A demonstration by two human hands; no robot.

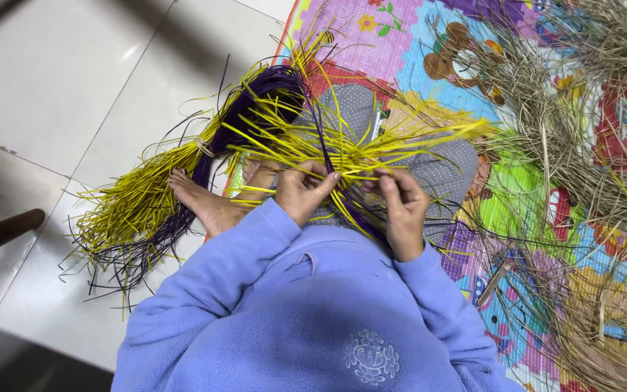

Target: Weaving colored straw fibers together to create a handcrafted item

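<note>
At the centre of the frame, the left hand and right hand are both pinching closed on crossing yellow and purple strips, holding them taut over the lap while spare strips are lying fanned on the floor at left.

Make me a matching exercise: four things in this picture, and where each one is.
Things:
1. bundle of yellow and purple strips
2. dry straw pile
3. bare foot
4. wooden stick

Places:
A. far left, on the tile floor
B. on the right, over the colourful mat
C. lying across the tiles, left of the foot
D. just left of the left hand

Pairs: 1-C, 2-B, 3-D, 4-A
</note>
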